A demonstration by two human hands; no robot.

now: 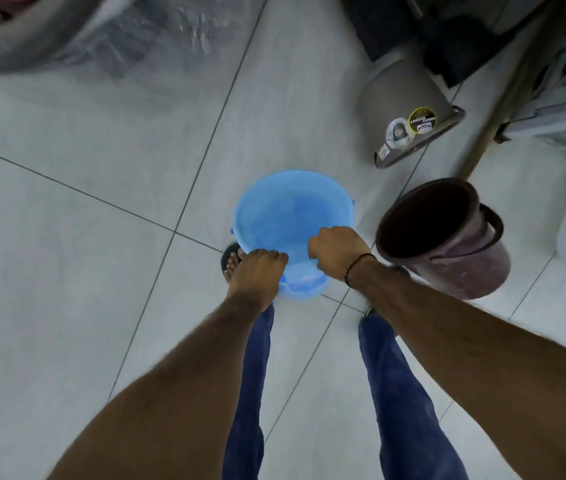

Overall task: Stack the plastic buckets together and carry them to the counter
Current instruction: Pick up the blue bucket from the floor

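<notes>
Both my hands, left [257, 268] and right [335, 252], fingers curled over blue bucket [292, 216] near rim | maroon bucket [447, 237] just right, seemingly tilted, right hand nearer

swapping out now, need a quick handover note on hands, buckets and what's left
Left hand and right hand: both closed in a grip on the near rim of the blue bucket.
Maroon bucket is beside it on the right, tilted, not nested. A grey bucket lies upside down beyond, on the tiled floor.
Done: blue bucket in hand only.
Left: nest the buckets, carry the stack to the counter, which is out of view.
</notes>
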